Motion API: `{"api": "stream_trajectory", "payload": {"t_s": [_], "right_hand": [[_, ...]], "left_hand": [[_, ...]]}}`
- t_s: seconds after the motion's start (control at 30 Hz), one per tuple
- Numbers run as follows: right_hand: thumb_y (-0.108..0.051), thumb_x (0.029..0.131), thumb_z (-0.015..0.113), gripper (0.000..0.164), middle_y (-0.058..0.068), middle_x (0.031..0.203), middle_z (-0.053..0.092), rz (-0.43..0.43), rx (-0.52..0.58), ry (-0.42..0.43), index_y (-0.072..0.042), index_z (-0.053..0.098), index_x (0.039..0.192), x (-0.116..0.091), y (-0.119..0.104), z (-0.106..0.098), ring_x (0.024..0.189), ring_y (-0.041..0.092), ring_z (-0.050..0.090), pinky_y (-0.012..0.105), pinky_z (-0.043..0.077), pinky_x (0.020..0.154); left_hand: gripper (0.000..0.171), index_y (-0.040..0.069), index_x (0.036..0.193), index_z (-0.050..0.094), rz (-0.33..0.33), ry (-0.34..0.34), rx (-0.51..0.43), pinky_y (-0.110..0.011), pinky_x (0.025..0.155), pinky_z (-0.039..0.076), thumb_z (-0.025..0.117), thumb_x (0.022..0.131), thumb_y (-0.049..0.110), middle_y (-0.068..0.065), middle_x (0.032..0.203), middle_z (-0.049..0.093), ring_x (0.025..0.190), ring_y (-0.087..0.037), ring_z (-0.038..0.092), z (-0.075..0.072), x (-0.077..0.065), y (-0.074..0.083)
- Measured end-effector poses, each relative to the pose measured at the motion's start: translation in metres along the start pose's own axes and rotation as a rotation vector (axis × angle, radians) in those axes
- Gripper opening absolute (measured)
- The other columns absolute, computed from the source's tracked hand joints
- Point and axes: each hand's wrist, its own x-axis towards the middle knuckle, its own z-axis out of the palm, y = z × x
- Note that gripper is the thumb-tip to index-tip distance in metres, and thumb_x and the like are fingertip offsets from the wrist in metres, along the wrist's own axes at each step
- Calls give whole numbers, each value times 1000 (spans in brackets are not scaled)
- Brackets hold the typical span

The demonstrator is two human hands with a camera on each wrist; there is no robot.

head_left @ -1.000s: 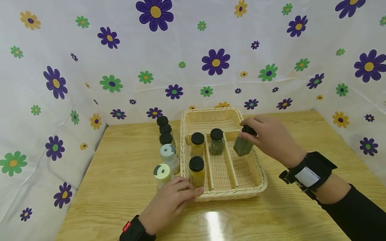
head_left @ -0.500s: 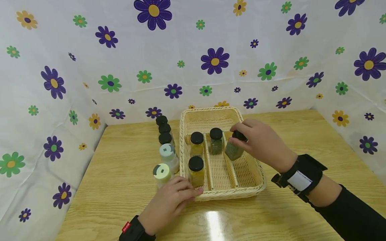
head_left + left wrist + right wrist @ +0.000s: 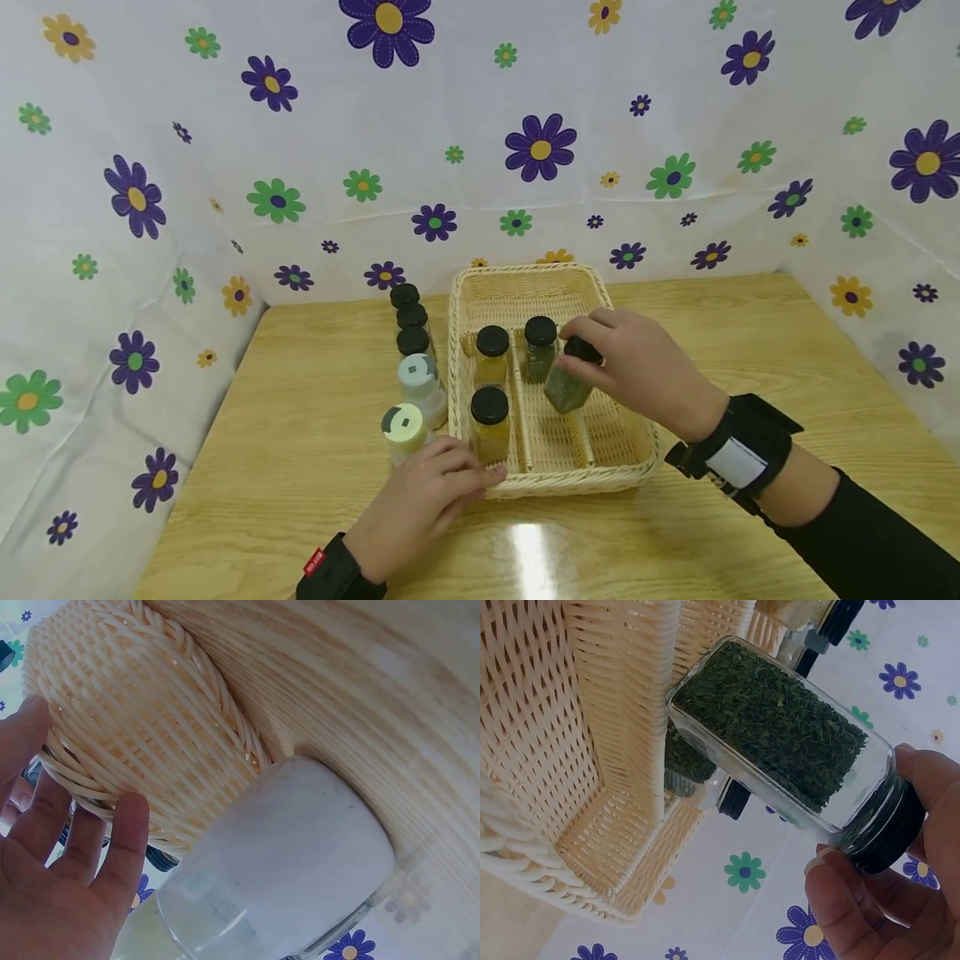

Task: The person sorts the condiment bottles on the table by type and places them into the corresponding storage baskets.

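Observation:
My right hand (image 3: 637, 367) holds a glass jar of dried green herbs (image 3: 567, 389) by its black lid, tilted over the divider between the middle and right compartments of a wicker basket (image 3: 570, 482). In the right wrist view the flaky herbs (image 3: 772, 724) show through the glass, with thumb and fingers around the lid (image 3: 889, 832). My left hand (image 3: 427, 496) grips the basket's near left corner, fingers at the woven rim (image 3: 82, 780). Another herb jar (image 3: 540, 350) stands in the middle compartment. Two jars of yellow spice (image 3: 491, 425) stand in the left one.
Left of the basket stands a row of jars: several with black lids (image 3: 412, 340), one with a pale blue lid (image 3: 417, 375) and one with a yellow lid (image 3: 403, 423). A flowered cloth (image 3: 330, 150) hangs behind the wooden table (image 3: 300, 467).
My right hand has carried the herb jar leftward, from above the right compartment to the divider beside the middle one. The left hand stays at the basket's corner.

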Motion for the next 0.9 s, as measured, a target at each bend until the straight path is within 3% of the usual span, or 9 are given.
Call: {"api": "stream_trajectory", "payload": {"t_s": [0.3, 0.57, 0.9], "right_hand": [[-38, 91, 73, 34, 3, 95, 69, -35, -1, 10, -10, 70, 110, 0, -5, 2, 74, 15, 61, 30, 51, 64], [-38, 89, 75, 35, 2, 96, 68, -67, 4, 6, -11, 70, 110, 2, -12, 6, 76, 14, 62, 29, 52, 64], [-37, 88, 77, 35, 0, 85, 61, -91, 4, -4, -11, 69, 110, 0, -17, 18, 67, 11, 50, 25, 43, 57]], "left_hand": [[47, 28, 129, 68, 32, 19, -25, -29, 89, 50, 72, 89, 4, 12, 100, 64, 103, -9, 54, -2, 2, 1], [47, 28, 128, 69, 12, 3, -27, -29, 89, 49, 72, 88, 3, 12, 100, 64, 103, -9, 54, -1, 2, 0], [44, 27, 127, 70, 27, 30, -27, -30, 89, 49, 73, 89, 5, 11, 100, 64, 103, -10, 54, -2, 0, 0]]}}
